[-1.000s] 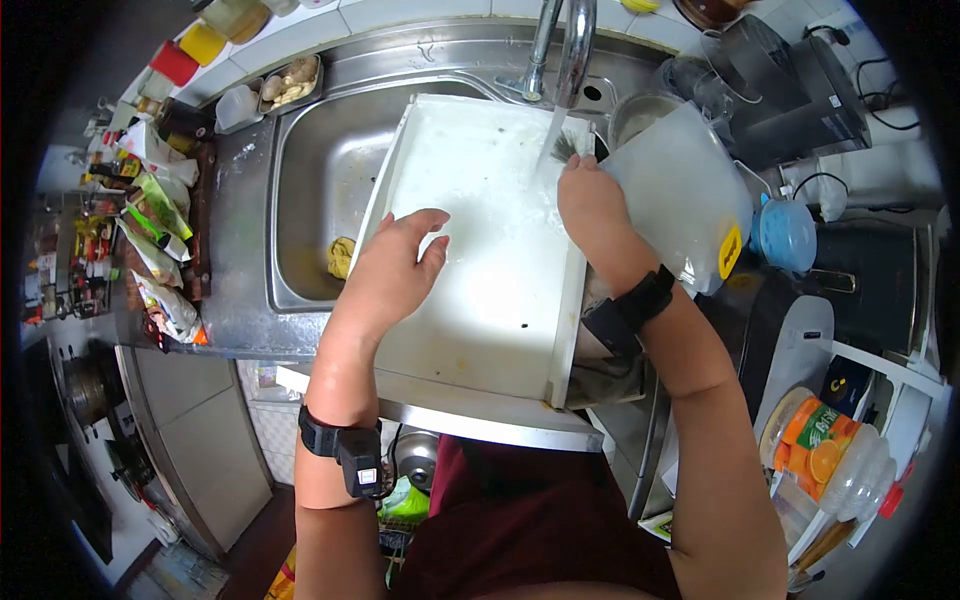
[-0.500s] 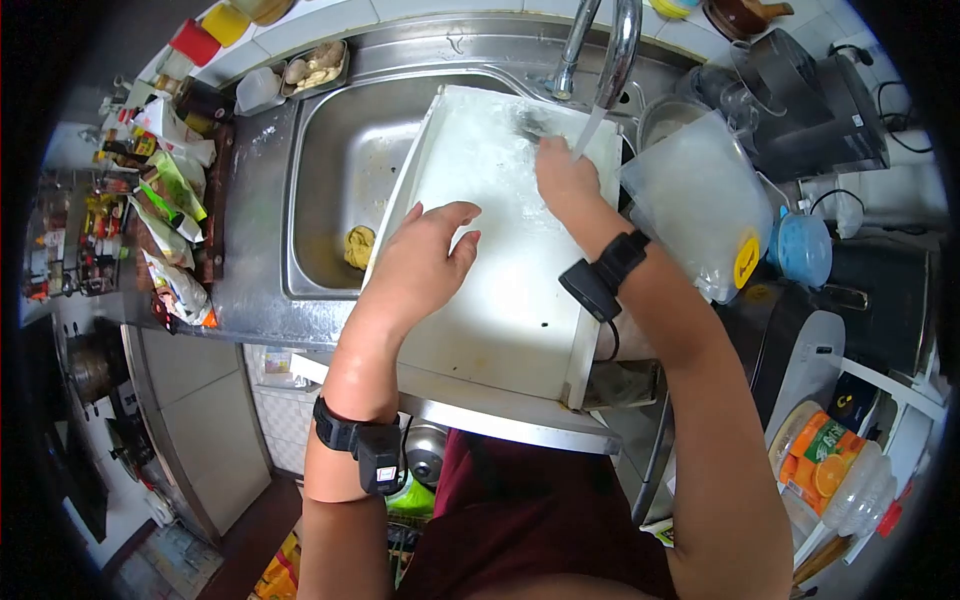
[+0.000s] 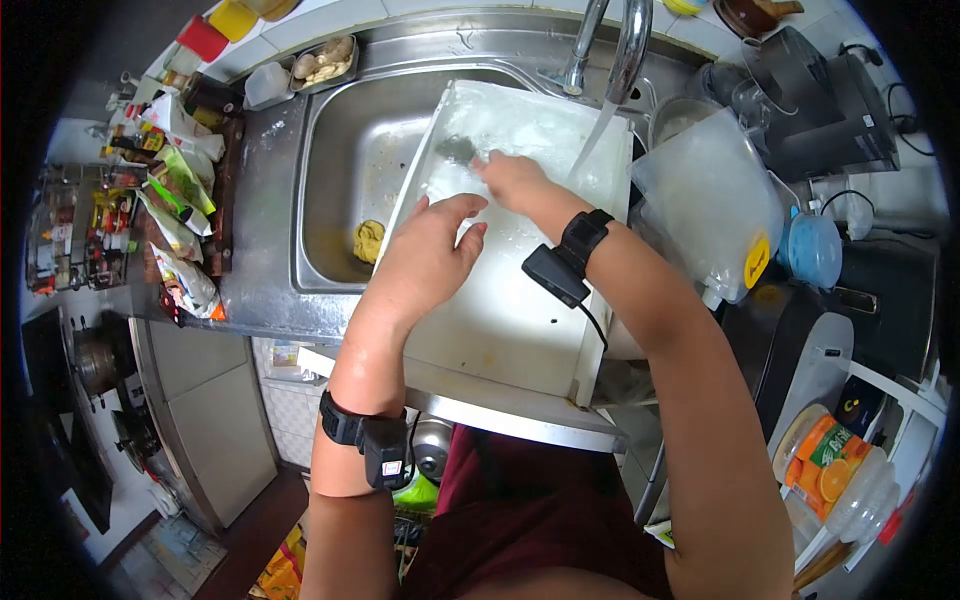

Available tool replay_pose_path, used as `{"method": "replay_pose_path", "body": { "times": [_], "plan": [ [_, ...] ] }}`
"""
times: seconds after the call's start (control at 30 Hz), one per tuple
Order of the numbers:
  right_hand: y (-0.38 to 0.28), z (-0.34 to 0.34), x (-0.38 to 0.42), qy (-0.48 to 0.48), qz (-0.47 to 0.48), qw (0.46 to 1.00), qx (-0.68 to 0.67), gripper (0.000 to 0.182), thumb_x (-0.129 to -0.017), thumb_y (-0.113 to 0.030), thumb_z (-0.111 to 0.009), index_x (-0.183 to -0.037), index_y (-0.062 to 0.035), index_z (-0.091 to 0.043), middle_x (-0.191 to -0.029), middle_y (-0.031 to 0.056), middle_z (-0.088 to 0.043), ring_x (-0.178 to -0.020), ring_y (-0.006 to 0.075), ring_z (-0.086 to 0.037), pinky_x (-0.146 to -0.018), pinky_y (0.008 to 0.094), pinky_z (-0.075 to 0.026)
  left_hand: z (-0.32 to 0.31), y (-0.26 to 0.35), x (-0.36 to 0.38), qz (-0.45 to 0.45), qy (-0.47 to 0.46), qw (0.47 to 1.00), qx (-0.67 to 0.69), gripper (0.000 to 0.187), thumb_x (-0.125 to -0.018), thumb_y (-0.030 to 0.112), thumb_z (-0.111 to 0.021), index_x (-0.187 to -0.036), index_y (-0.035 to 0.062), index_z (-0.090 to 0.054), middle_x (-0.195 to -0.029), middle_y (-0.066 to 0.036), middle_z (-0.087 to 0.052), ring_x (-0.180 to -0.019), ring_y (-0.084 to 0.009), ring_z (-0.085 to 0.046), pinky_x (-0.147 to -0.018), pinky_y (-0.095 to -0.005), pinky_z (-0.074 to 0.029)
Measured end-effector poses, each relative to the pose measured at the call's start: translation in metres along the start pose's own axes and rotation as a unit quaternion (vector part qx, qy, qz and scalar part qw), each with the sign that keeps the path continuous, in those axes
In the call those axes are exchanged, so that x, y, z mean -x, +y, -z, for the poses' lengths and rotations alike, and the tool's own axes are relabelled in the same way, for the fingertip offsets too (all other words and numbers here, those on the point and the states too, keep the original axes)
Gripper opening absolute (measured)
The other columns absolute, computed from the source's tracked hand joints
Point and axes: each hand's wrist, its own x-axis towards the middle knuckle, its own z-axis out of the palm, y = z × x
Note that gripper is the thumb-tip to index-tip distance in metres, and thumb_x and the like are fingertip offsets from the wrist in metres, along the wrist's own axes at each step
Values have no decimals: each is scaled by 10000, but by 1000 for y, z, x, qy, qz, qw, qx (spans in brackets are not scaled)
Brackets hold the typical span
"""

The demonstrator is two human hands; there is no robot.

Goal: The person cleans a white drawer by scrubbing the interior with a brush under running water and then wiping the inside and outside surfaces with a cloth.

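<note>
A white shallow drawer or tray (image 3: 490, 345) with raised edges lies tilted over the sink, wet and streaked with suds. My right hand (image 3: 518, 184) is closed at its upper middle, and just past the fingers is a dark grey, blurred scrubber (image 3: 457, 150) against the wet surface. Water runs from the tap (image 3: 628, 60) onto the tray's upper right part. My left hand (image 3: 425, 250) hovers over the tray's left edge, thumb and fingers apart, holding nothing visible. Some of its fingers are hidden behind the hand.
The steel sink basin (image 3: 330, 180) holds a crumpled yellow cloth (image 3: 368, 241). Food packets (image 3: 185, 210) crowd the counter at left. A clear plastic bag (image 3: 710, 190) and a blue-lidded container (image 3: 812, 248) stand at right. A dish of mushrooms (image 3: 325, 62) sits behind the sink.
My right hand has swept left across the tray with the dark scrubber, away from under the water stream. My left hand stays nearly in place.
</note>
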Motion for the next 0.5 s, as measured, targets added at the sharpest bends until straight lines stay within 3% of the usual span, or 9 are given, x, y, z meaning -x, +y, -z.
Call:
{"method": "replay_pose_path", "body": {
  "times": [0.1,0.13,0.23,0.33,0.43,0.5],
  "plan": [
    [-17,22,33,-66,-6,993,-100,295,-862,-124,-469,-1132,-141,-585,-1040,147,-594,-971,321,-606,-780,416,-497,2,-5,-2,-9,4,1000,26,268,-894,140,-546,-1129,14,-577,-1027,-167,-648,-923,-268,-629,-938,-344,-412],
    [-16,8,42,-50,53,991,-110,311,-823,-91,-518,-1105,-189,-605,-990,109,-600,-917,311,-611,-753,415,-494,2,-7,-2,-10,4,999,39,272,-895,142,-549,-1130,8,-578,-1038,-165,-644,-947,-258,-623,-899,-334,-438],
    [-34,11,89,-123,193,969,-94,324,-814,-77,-547,-1107,-197,-618,-941,102,-599,-857,301,-625,-717,407,-486,8,1,-1,54,-11,997,56,281,-900,141,-549,-1139,-6,-573,-1057,-164,-634,-973,-235,-609,-810,-318,-469],
    [-37,11,121,-169,234,948,-136,398,-734,4,-572,-1056,-221,-641,-897,75,-588,-803,268,-626,-701,381,-482,6,-4,-1,50,1,997,63,274,-914,137,-529,-1142,-9,-571,-1044,-158,-638,-964,-203,-608,-826,-303,-466],
    [-19,34,123,-217,185,942,-175,443,-694,50,-586,-1041,-221,-639,-891,64,-582,-819,257,-616,-695,372,-477,7,-4,0,59,10,996,59,270,-936,146,-508,-1153,-6,-566,-1064,-125,-637,-995,-166,-586,-862,-280,-444],
    [-17,36,122,-180,168,961,-130,495,-701,68,-596,-1120,-196,-573,-921,84,-577,-835,289,-613,-715,385,-482,8,-4,3,59,30,994,83,269,-942,146,-504,-1158,-3,-564,-1076,-109,-635,-1009,-155,-574,-878,-272,-432]
  ]
}}
